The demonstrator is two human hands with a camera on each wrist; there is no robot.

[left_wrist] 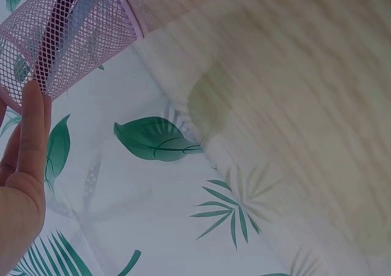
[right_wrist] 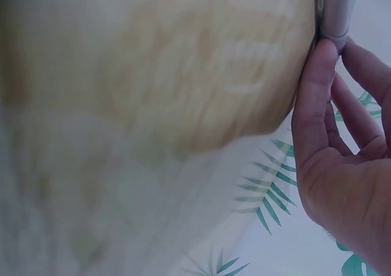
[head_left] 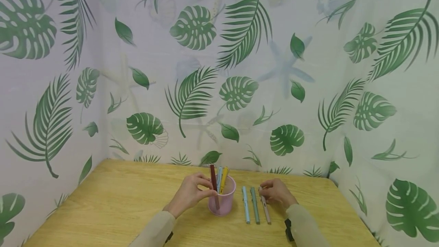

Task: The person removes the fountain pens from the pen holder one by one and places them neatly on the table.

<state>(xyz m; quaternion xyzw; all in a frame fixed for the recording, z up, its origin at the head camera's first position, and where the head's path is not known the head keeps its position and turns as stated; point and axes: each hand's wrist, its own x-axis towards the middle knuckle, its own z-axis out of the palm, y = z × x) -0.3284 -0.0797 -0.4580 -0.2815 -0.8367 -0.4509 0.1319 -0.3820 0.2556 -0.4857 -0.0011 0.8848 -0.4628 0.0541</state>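
Observation:
A pink mesh pen cup stands upright on the table, holding a dark red pen, a light blue pen and a yellow pen. My left hand holds the cup by its left side near the rim, thumb in front; in the left wrist view its fingers lie against the mesh. To the cup's right, a light blue pen, a green pen and a pinkish-grey pen lie side by side. My right hand pinches the far end of the pinkish-grey pen.
The wooden table ends at a leaf-printed curtain at the back, and more of the curtain hangs along both sides. A dark strap sits around the right wrist.

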